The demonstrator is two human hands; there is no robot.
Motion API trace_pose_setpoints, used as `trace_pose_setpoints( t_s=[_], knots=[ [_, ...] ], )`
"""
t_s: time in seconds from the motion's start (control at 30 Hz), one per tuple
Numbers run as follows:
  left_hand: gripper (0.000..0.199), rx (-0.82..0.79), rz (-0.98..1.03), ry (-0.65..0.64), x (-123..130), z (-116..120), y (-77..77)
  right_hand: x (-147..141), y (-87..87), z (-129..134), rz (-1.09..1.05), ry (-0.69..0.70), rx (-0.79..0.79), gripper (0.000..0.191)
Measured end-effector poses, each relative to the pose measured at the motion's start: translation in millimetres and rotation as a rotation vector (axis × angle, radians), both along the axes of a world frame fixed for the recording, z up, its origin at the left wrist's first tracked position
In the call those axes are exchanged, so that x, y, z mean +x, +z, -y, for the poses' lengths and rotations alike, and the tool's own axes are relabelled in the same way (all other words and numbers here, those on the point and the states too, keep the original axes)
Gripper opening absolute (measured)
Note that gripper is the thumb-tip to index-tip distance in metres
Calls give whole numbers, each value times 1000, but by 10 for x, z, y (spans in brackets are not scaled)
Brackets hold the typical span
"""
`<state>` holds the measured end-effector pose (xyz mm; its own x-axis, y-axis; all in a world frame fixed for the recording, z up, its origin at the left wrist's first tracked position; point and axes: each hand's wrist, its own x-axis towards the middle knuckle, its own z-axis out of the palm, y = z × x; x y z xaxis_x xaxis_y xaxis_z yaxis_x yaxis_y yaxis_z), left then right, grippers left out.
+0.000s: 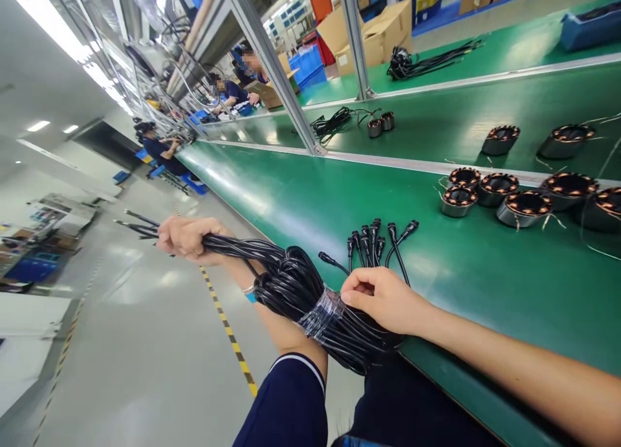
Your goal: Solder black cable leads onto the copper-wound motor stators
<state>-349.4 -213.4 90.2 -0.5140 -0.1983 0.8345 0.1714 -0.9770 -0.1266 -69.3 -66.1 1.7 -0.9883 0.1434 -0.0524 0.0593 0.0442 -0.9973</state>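
A thick bundle of black cables (291, 282) lies across my left forearm and over the table's front edge. Clear plastic wrap (323, 314) goes round its middle. My left hand (189, 239) is closed round the cable tails at the far left, and their bare ends stick out past the fist. My right hand (376, 298) rests at the wrap with its fingers curled and the thumb near the index finger; what they pinch, if anything, is too small to tell. Several black connectors (371, 237) fan out on the green table (466, 266) behind my right hand.
Several copper-wound rings (524, 207) stand at the right of the table. Metal posts (276, 65) rise from a rail behind. Another cable bundle (334, 122) and cardboard boxes (388, 33) lie farther back. People (162, 149) sit at the far left end.
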Motion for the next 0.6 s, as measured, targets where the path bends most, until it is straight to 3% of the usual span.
trace_pose_setpoints(
  t_s=[0.13,0.27,0.37,0.43,0.6],
  knots=[
    [30,151,46,-91,105,-97,75,-6,138,5,-33,-1,88,8],
    [28,178,5,-161,123,-113,161,-20,271,40,-110,-19,170,1],
    [31,93,-14,-293,101,-71,237,-37,293,19,-145,2,202,14],
    [34,2,-45,-354,88,-60,303,-48,281,-27,-142,21,195,11],
    [40,-75,-101,-289,95,-132,478,-39,274,-150,-125,38,235,16]
  ],
)
